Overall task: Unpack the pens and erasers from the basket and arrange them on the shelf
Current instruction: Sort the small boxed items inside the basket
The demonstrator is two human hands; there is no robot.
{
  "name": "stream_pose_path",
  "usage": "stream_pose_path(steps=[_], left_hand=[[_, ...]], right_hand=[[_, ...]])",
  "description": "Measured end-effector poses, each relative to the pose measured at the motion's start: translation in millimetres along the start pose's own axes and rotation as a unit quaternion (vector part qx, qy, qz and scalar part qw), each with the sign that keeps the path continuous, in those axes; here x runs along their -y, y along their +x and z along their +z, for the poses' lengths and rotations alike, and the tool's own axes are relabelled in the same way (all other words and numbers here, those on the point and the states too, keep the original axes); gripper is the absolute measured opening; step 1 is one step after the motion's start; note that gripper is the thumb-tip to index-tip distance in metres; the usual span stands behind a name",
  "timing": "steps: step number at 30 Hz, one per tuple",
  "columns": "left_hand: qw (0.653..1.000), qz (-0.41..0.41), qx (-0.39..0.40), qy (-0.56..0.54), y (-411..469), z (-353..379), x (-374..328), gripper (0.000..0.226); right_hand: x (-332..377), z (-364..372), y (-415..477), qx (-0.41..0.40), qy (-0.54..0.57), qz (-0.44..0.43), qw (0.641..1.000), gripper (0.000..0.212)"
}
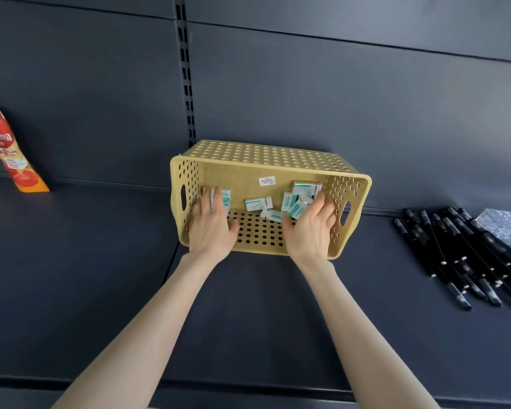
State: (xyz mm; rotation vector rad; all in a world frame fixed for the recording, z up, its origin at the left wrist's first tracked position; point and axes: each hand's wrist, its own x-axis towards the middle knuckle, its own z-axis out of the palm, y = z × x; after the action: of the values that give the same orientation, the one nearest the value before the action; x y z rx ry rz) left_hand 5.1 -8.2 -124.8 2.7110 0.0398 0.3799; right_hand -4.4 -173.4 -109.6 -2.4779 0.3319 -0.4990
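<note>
A tan perforated basket [266,160] lies tipped on its side on the dark shelf [101,261], its opening facing me. Several white-and-teal boxed erasers [258,203] lie loose inside it. My left hand [211,225] reaches into the left part of the basket, its fingers straight and touching an eraser [226,196]. My right hand [311,231] reaches into the right part, with its fingers curled around a cluster of erasers [297,206]. A pile of black pens [460,255] lies on the shelf to the right of the basket.
A red-and-orange juice carton [9,149] leans at the far left of the shelf. A clear plastic wrapper [505,222] sits behind the pens at the right edge. A slotted upright [186,69] runs down the back panel.
</note>
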Motion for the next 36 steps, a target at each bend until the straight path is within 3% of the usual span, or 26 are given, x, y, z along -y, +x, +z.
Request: stream_pose_path(steps=[7,16,22,29,33,36], left_hand=[[0.999,-0.002,-0.006,0.036,-4,2,-1,0.066],[0.987,0.054,0.145,0.050,11,-27,6,0.062],[0.990,0.085,0.111,0.031,14,-26,2,0.051],[0.993,0.089,0.046,0.060,6,-14,2,0.038],[0.995,0.101,0.007,0.004,1,-14,-1,0.029],[0.989,0.080,-0.031,-0.117,-3,-15,-4,0.022]], right_hand=[[-10,15,16,-0.003,-0.019,0.025,0.999,0.060],[-23,14,25,-0.004,0.026,-0.048,0.998,0.036],[-24,9,24,0.019,0.120,-0.011,0.993,0.049],[-18,-1,20,0.035,0.166,-0.079,0.982,0.046],[-17,2,17,0.111,0.176,-0.072,0.976,0.044],[-18,2,18,0.114,0.189,-0.058,0.974,0.043]])
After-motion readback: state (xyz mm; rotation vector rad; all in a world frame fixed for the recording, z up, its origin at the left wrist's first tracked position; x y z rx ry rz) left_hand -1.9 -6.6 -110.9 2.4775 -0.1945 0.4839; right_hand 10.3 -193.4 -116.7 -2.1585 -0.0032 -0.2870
